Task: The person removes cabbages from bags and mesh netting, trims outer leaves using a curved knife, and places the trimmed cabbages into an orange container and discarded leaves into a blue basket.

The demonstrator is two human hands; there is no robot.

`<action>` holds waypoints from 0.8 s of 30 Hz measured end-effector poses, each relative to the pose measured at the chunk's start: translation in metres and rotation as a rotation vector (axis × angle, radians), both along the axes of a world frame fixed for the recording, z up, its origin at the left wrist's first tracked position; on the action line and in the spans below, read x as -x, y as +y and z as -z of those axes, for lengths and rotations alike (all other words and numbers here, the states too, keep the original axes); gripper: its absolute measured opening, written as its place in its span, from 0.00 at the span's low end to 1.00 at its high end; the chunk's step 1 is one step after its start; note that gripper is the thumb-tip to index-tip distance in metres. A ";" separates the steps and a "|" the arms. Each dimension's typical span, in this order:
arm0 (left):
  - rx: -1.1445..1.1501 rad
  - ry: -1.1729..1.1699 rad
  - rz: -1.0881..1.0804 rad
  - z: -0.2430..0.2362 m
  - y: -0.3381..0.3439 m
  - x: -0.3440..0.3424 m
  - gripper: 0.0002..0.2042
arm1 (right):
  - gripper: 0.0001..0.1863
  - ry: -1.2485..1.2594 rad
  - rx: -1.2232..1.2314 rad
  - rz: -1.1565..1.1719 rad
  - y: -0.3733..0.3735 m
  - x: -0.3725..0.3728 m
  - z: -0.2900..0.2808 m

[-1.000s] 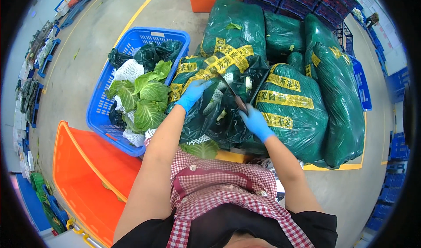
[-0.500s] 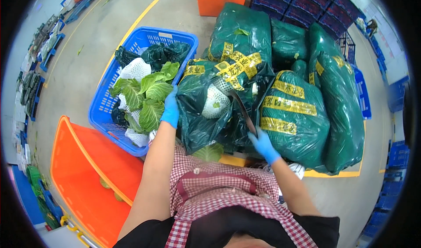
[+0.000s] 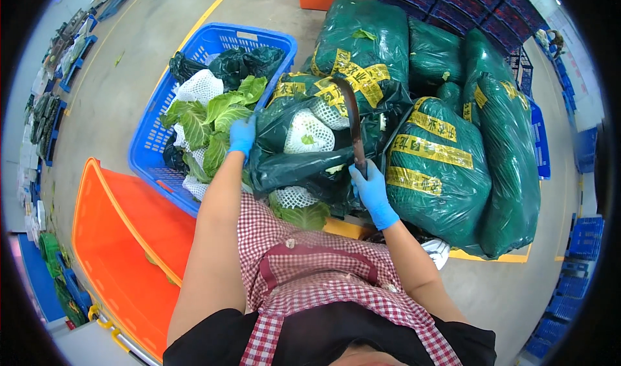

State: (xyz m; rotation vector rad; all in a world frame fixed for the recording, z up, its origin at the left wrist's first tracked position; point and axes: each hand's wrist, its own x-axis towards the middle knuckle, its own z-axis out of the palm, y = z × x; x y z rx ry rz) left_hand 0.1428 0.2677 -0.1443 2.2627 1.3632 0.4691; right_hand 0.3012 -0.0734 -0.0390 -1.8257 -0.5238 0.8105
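To your left stands a blue basket [image 3: 265,42] filled with leafy green cabbages [image 3: 213,117], some in white foam netting [image 3: 197,86], plus dark crumpled bags [image 3: 249,60]. Nearer you, an orange crate [image 3: 123,236] sits just beside it. On your right, sealed green sacks [image 3: 501,139] banded in yellow tape are piled together, with dark blue crates [image 3: 479,13] stacked behind them on the grey floor [image 3: 129,81].

Both hands wear blue disposable gloves: left hand [image 3: 242,136], right hand [image 3: 372,191]. Forearms are bare. The torso carries a red-and-white checked apron over a black garment.
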 end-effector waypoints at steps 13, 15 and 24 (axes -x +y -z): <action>-0.269 0.058 0.787 -0.076 -0.095 -0.081 0.23 | 0.20 -0.320 -0.111 0.151 0.107 -0.001 0.076; -0.288 0.114 0.737 -0.065 -0.085 -0.082 0.27 | 0.19 -0.483 -0.129 0.114 0.088 0.009 0.090; 0.159 -0.074 0.375 -0.013 -0.015 -0.071 0.46 | 0.14 0.166 -0.173 0.263 0.036 0.031 0.119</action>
